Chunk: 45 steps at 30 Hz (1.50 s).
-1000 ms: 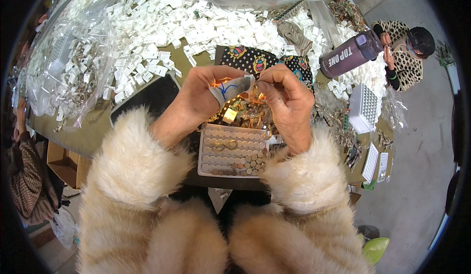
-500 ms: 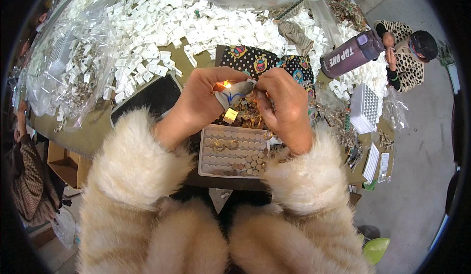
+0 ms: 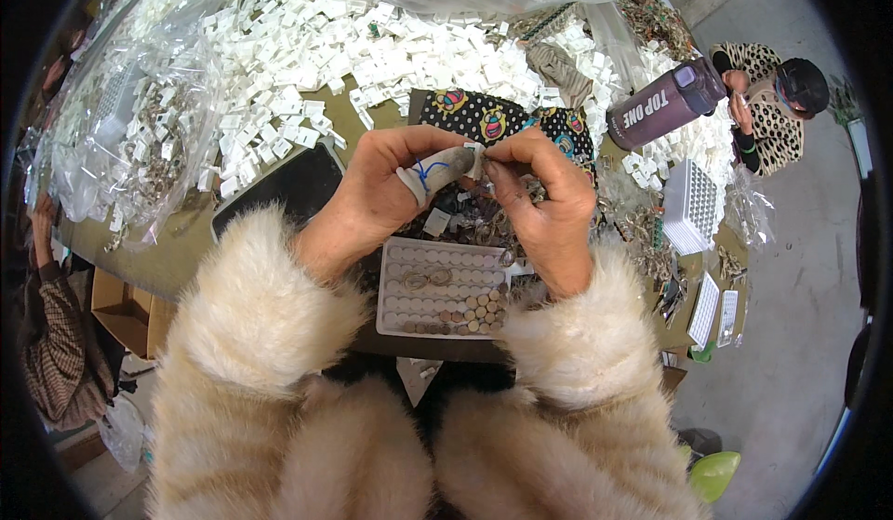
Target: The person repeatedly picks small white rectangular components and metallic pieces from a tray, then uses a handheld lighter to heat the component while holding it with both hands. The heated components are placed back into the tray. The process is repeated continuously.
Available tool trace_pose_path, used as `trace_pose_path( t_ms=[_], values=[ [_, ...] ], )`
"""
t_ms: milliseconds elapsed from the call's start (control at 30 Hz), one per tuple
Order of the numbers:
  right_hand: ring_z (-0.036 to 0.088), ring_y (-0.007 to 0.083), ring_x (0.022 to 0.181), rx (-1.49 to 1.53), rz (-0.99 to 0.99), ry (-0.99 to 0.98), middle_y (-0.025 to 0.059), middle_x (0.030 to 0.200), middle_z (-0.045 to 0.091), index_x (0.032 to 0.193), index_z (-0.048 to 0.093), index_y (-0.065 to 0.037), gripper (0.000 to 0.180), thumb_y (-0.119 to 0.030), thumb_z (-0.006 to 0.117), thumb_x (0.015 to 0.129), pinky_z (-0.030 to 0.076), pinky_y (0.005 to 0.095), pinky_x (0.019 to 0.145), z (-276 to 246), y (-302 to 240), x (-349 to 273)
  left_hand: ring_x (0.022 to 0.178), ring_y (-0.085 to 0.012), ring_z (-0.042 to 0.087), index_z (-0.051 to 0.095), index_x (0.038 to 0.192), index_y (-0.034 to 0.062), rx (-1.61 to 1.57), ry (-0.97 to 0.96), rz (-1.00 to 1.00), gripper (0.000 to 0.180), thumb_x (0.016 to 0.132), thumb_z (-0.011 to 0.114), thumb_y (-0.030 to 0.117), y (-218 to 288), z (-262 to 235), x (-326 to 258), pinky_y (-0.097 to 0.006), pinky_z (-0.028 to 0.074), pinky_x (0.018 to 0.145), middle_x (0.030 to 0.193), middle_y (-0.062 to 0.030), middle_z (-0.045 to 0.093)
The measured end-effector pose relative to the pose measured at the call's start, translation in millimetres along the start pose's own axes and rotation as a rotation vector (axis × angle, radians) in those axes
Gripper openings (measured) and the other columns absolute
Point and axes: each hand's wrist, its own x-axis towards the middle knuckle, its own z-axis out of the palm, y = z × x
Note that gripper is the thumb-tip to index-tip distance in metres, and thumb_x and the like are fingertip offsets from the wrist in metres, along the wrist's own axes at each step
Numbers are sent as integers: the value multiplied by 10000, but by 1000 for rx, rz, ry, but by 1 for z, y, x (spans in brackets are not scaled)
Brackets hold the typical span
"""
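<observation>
My left hand (image 3: 367,185) is closed, pinching a small white piece (image 3: 475,159) at its fingertips. One of its digits wears a grey-white cloth finger cover (image 3: 430,172) tied with blue string. Against that piece, my right hand (image 3: 551,206) pinches with thumb and forefinger; whatever lies between them is too small to make out. Below both hands, a white tray (image 3: 395,323) holds round coin-like discs (image 3: 484,308) and two thin hoops (image 3: 426,279). A small white card (image 3: 436,222) lies above the tray beside a heap of small metal-looking bits (image 3: 488,227).
Small white cards (image 3: 279,46) heap across the far table. A dark tablet-like slab (image 3: 279,190) lies left, a purple bottle (image 3: 665,106) right. White ridged trays (image 3: 690,206) stack at the right edge. Another person (image 3: 777,111) works at far right; a checked sleeve (image 3: 60,353) shows left.
The orange-yellow glow by my left hand and on the card below is gone. The covered digit has shifted slightly, and my right thumb and forefinger have moved closer to the white piece.
</observation>
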Motion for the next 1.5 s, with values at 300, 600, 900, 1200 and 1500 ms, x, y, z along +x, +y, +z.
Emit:
trace_pose_path(
  t_ms=[300, 600, 900, 1200, 1500],
  values=[
    [674, 124, 785, 404, 338, 135, 70, 917, 697, 1048, 679, 34, 151, 86, 651, 910, 555, 241, 702, -4, -10, -3, 533, -22, 466, 662, 1212, 29, -184, -13, -88, 276, 987, 613, 182, -7, -7, 2, -175, 298, 446, 945, -92, 727],
    [628, 179, 924, 168, 27, 84, 112, 1007, 629, 956, 616, 27, 155, 148, 629, 860, 532, 289, 811, 0, -1, 0, 552, -11, 462, 686, 1197, 40, -67, 26, -127, 285, 952, 627, 174, -3, 0, 0, -187, 309, 473, 837, 12, 678],
    [624, 224, 937, 154, 56, 59, 126, 1017, 611, 934, 591, 27, 190, 168, 626, 812, 522, 323, 831, 3, 0, -2, 557, -16, 462, 696, 1200, 25, -7, -10, -127, 267, 976, 577, 108, 1, 1, -1, -190, 318, 474, 817, 9, 677],
    [635, 205, 901, 314, 126, -2, 126, 1004, 624, 950, 603, 33, 183, 157, 639, 821, 533, 307, 779, 3, 2, -3, 570, -31, 476, 706, 1174, 30, -9, 5, -106, 258, 970, 552, 61, -2, -1, 0, -194, 333, 484, 832, -11, 693],
    [641, 233, 920, -66, -109, -24, 135, 1006, 650, 950, 614, 34, 139, 112, 642, 838, 520, 317, 827, 0, 0, -2, 555, -41, 485, 720, 1114, 23, 109, -11, 17, 270, 965, 496, 33, 5, 4, 0, -200, 338, 473, 874, -65, 736]
  ],
)
